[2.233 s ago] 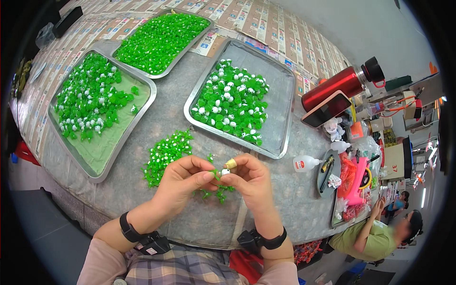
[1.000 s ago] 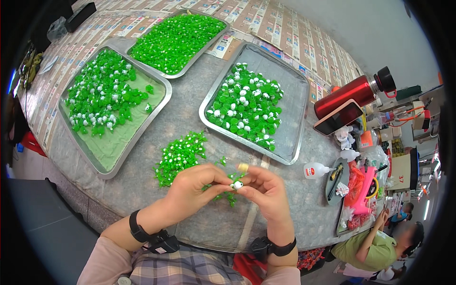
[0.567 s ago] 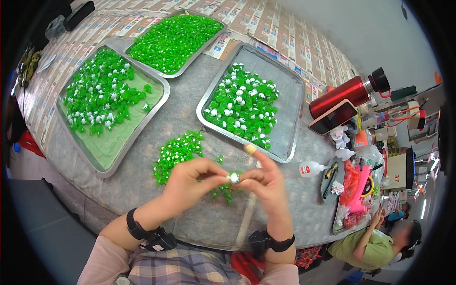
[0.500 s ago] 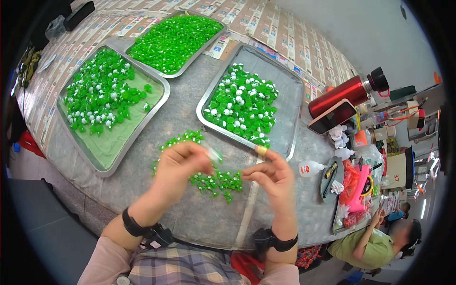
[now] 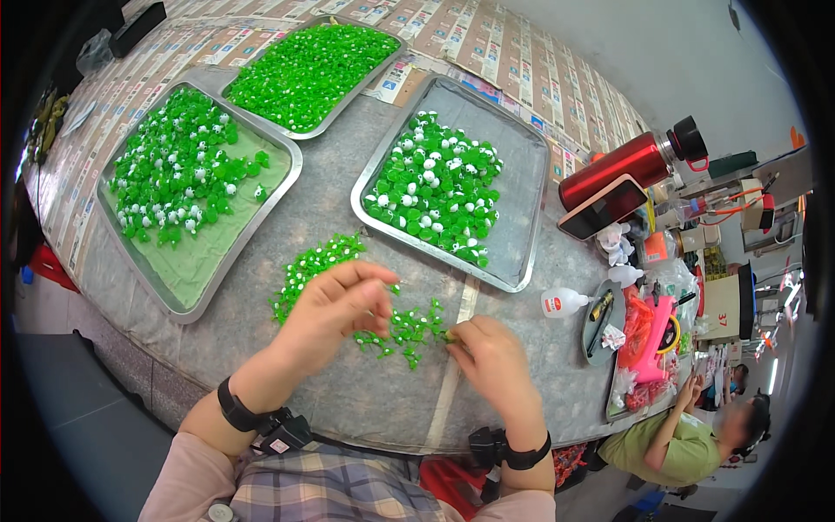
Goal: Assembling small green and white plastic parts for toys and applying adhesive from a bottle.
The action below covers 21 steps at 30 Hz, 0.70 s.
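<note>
My left hand hovers over a loose pile of small green pieces with white dots on the grey table covering. Its fingers are half curled, thumb and forefinger apart, and I see nothing held between them. My right hand is lowered at the right edge of the scattered green pieces, its thumb and forefinger pressed together. A yellowish cover shows on one of its fingertips. Whatever lies in that pinch is too small to make out. Beyond my hands, a metal tray holds round green-and-white pieces.
At the left stands a tray of green-and-white pieces on green cloth; behind it, another tray holds small green pieces. To the right are a red flask, a phone, a white squeeze bottle and a pink glue gun. A person sits beyond.
My right hand has come down from beside the near tray to the edge of the green pieces, its fingers closing into a pinch. The blurred green-and-white item by my left fingertips is gone.
</note>
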### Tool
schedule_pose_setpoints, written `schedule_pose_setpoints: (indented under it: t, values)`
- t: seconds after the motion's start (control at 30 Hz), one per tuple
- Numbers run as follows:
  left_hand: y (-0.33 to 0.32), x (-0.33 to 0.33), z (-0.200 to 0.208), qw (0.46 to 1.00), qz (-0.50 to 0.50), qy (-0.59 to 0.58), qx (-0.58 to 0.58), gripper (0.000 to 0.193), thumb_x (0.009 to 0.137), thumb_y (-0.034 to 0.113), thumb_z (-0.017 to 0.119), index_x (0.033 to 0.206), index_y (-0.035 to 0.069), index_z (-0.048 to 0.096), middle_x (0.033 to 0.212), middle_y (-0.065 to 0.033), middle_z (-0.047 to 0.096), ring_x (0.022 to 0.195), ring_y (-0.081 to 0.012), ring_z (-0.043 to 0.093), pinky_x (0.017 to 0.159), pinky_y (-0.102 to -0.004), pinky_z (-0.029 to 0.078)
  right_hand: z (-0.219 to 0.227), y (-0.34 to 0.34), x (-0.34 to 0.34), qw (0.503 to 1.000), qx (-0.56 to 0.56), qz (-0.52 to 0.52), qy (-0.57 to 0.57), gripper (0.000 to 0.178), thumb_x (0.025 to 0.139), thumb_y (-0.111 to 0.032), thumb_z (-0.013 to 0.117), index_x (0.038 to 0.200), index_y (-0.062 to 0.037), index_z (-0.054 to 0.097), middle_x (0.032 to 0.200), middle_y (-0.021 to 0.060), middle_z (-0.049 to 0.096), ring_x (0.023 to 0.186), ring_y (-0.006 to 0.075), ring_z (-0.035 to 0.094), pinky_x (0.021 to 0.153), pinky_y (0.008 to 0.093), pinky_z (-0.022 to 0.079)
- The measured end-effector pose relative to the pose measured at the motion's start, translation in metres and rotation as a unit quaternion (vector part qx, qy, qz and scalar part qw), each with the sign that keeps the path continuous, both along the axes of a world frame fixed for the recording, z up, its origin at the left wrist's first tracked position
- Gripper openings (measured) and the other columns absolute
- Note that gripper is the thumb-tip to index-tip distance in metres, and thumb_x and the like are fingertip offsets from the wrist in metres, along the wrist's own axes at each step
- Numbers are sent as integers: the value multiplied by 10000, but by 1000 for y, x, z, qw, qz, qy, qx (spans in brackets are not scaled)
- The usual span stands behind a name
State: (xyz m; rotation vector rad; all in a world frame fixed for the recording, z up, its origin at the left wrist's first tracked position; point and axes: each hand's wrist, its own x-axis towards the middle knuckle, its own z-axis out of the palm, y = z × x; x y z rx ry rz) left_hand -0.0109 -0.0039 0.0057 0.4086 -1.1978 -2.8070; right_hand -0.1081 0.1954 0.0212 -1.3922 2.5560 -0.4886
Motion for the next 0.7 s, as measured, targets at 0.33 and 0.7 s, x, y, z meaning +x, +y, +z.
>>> schedule_pose_setpoints:
  t: [0.33,0.7]
  values:
    - [15,-1,-4,982,-184,-22,-47,217,841,140,500,993,-9,544,851,-77,594,755,-126,577,683,-250,489,26,-16,11,969,-216,-29,-114,174,620,-55,670,750,-51,553,719,67,551,643,225,534,547,310,420]
    - [13,2,-9,987,-121,-78,69,187,811,113,542,964,8,570,815,-68,598,720,-117,582,678,-248,499,26,7,1,951,-269,-98,118,113,679,-38,633,780,-37,580,773,44,549,656,182,513,586,264,421]
